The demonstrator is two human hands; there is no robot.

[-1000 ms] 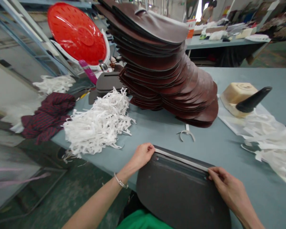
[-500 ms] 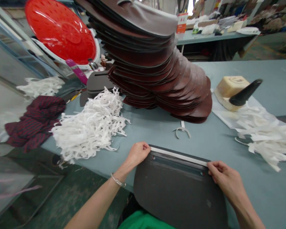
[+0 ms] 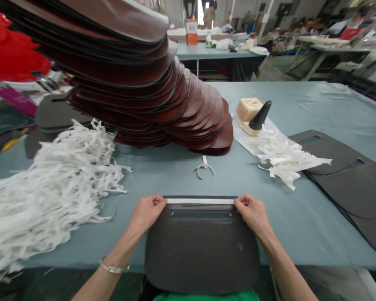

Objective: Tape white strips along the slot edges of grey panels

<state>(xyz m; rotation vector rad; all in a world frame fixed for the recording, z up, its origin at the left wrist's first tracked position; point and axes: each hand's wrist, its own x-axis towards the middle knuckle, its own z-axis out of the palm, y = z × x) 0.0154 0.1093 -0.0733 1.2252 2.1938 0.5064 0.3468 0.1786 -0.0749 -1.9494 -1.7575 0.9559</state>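
A dark grey panel point(image 3: 203, 255) with rounded lower corners and a narrow slot lies at the table's front edge, close to my body. Along its straight far edge runs a white strip point(image 3: 200, 201). My left hand point(image 3: 148, 211) pinches the strip's left end at the panel's corner. At the opposite end, my right hand point(image 3: 252, 211) pinches the strip between thumb and fingers. The strip looks straight between both hands. A small curved strip scrap point(image 3: 204, 167) rests on the table beyond the panel.
A tall leaning stack of brown panels point(image 3: 203, 113) stands ahead. White strips point(image 3: 50, 196) are heaped at left. On the right are a cream block-shaped dispenser with a black spout point(image 3: 249, 113), more white strips point(image 3: 288, 161) and dark panels point(image 3: 351, 175).
My view has turned to the right, bringing the dark panels on the right into sight. Both hands keep their pinch on the strip's ends, and the panel now appears level.
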